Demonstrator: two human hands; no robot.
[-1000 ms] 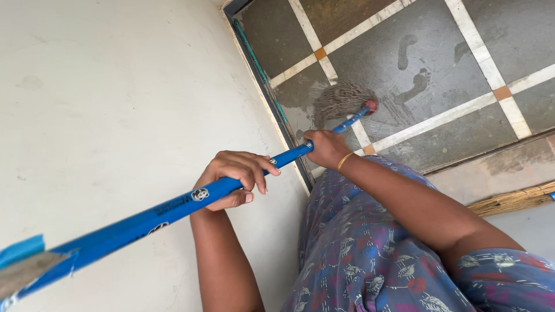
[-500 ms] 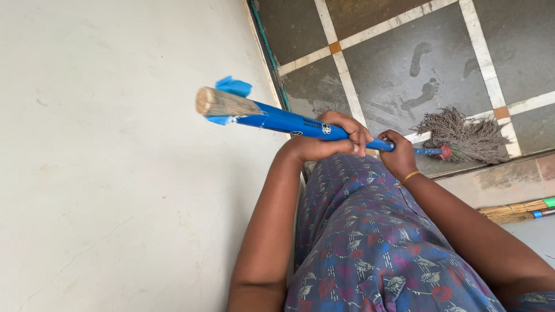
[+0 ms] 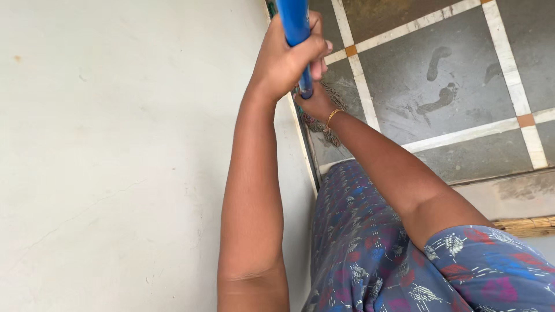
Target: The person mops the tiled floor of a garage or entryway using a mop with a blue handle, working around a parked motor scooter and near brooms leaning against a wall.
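Blue-handled mop pole (image 3: 295, 26) sat clenched in both hands, left hand (image 3: 286, 58) above right hand (image 3: 315, 104), grey tiled floor (image 3: 404, 75) wet, footprints unwiped.

You're standing in a home, by the look of it, out on a tiled porch or entry. Under you runs a floor (image 3: 399, 75) of dark grey tiles with pale strips and small orange squares at the crossings, wet, with footprints (image 3: 440, 81) on it. A plain cream wall (image 3: 115, 150) fills your left. A broom (image 3: 523, 225) of straw lies by the step at your right. You wear a loose printed dress (image 3: 370, 242), house clothes.
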